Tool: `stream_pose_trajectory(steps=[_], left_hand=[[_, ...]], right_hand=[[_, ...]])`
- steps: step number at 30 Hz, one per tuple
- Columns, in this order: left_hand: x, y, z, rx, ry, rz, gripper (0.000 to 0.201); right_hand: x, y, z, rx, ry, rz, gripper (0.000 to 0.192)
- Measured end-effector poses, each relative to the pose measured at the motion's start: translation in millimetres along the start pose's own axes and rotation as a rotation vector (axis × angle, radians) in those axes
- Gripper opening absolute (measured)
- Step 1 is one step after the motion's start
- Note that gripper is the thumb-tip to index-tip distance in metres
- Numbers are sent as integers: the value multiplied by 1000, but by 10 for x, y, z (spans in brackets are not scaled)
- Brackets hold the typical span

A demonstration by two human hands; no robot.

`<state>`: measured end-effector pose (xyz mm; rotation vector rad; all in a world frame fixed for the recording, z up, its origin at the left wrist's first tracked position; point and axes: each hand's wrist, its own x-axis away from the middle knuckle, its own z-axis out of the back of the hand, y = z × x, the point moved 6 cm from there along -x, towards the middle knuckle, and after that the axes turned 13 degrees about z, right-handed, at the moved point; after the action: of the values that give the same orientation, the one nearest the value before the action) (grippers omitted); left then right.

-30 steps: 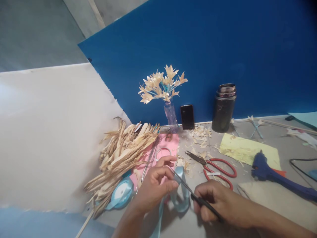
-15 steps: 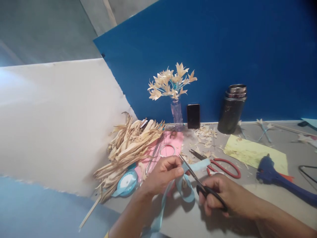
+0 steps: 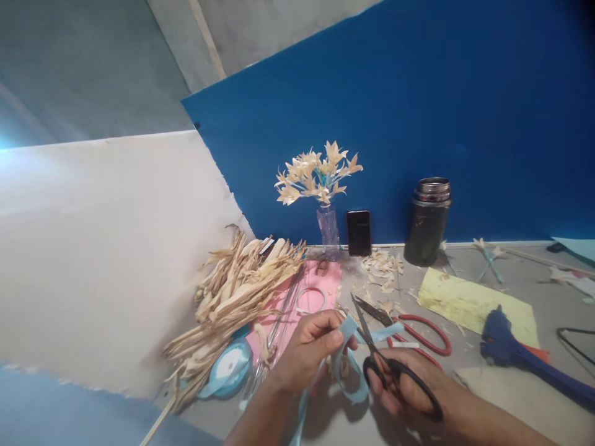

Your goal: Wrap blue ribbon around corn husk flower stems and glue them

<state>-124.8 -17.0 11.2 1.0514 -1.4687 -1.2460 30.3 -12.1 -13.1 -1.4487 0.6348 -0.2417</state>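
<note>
A light blue ribbon (image 3: 349, 326) is pinched between the thumb and fingers of my left hand (image 3: 317, 347), its length looping down below. My right hand (image 3: 405, 385) grips black-handled scissors (image 3: 398, 370) through the handle loops. Their blades are parted, with the ribbon's edge at the blades, close to my left fingertips. Behind the scissors, a narrow piece of the ribbon sticks out to the right. Red-handled scissors (image 3: 425, 334) lie on the table just beyond my right hand. Left of my left hand rests a roll of blue ribbon (image 3: 231, 367).
Dried corn husks (image 3: 251, 282) are heaped at left beside pink paper (image 3: 331, 279). At the back stand a vase (image 3: 328, 232) of husk flowers (image 3: 320, 173), a phone (image 3: 359, 233) and a dark flask (image 3: 427, 223). A blue glue gun (image 3: 506, 344) lies right by yellow paper (image 3: 474, 297).
The black scissors have opened and turned more upright at the ribbon. My left hand still pinches the ribbon. The whole view has shifted, so the background sits lower.
</note>
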Motion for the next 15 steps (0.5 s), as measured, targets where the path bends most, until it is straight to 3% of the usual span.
stream_pose_trajectory(steps=[5, 10, 15], left_hand=[[-13, -77, -23, 109, -10, 15, 37], [-24, -41, -55, 133, 3, -75, 36], [-68, -92, -56, 192, -24, -77, 34]], right_hand=[[-15, 125, -37, 5, 42, -23, 70], [8, 278, -71, -199, 179, -51, 68], [80, 421, -83, -355, 276, -133, 63]])
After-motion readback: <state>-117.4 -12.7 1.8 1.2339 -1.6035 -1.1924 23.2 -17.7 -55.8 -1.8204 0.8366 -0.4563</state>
